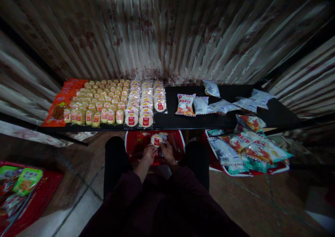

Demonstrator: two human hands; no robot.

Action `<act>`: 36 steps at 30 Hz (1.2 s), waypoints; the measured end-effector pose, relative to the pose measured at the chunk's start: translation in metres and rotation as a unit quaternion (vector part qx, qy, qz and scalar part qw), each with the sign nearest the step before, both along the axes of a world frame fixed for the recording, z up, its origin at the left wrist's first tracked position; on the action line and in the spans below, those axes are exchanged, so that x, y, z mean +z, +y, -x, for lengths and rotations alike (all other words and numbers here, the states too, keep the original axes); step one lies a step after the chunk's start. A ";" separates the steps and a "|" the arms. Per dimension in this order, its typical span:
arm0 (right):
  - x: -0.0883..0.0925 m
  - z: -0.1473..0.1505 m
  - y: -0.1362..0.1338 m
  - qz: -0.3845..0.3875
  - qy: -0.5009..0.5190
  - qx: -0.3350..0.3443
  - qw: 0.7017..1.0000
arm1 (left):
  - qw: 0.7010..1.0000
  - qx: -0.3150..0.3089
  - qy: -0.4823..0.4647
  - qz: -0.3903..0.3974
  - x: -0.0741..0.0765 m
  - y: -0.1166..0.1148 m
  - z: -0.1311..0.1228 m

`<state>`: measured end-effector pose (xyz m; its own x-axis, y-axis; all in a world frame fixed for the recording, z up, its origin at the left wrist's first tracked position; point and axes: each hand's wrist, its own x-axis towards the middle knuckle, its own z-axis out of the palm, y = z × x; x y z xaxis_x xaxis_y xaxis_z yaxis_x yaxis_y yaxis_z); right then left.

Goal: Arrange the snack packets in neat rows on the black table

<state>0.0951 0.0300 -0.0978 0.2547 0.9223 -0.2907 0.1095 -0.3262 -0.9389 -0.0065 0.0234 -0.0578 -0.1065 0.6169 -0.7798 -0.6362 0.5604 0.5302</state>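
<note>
Both my hands are low in front of me, over a red basket (pixel 180 139) between my knees. My left hand (pixel 149 154) is closed on the lower left edge of a round packaged cracker (pixel 156 140) with a red label. On its right side, my right hand (pixel 168 152) grips the same cracker packs; a second pale round pack seems to lie behind the first. On the black shelf (pixel 171 120) above, matching round cracker packs (pixel 146 120) stand in overlapping rows. Left of them are many small yellow wrapped cakes (pixel 97 118).
Orange bags (pixel 59 104) lie at the shelf's left end. Snack bags (pixel 185 104) are strewn along its right half. A basket heaped with snack bags (pixel 251 146) stands at right. Another red basket (pixel 49 191) is on the floor at left. A pleated curtain (pixel 157 31) hangs behind.
</note>
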 end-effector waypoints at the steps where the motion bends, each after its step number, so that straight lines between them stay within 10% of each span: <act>1: -0.001 0.001 0.000 0.001 0.015 -0.009 1.000 | 1.000 -0.004 -0.003 -0.004 0.002 -0.001 0.001; 36: 0.030 -0.007 -0.001 -0.024 0.198 -0.082 0.977 | 0.996 -0.048 0.055 -0.061 0.036 -0.006 0.018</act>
<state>0.1016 0.0295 -0.0682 0.2762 0.8934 -0.3544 -0.3144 -0.2645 -0.9117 -0.0244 0.0178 -0.0220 -0.1234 0.7171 -0.6860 -0.5179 0.5431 0.6609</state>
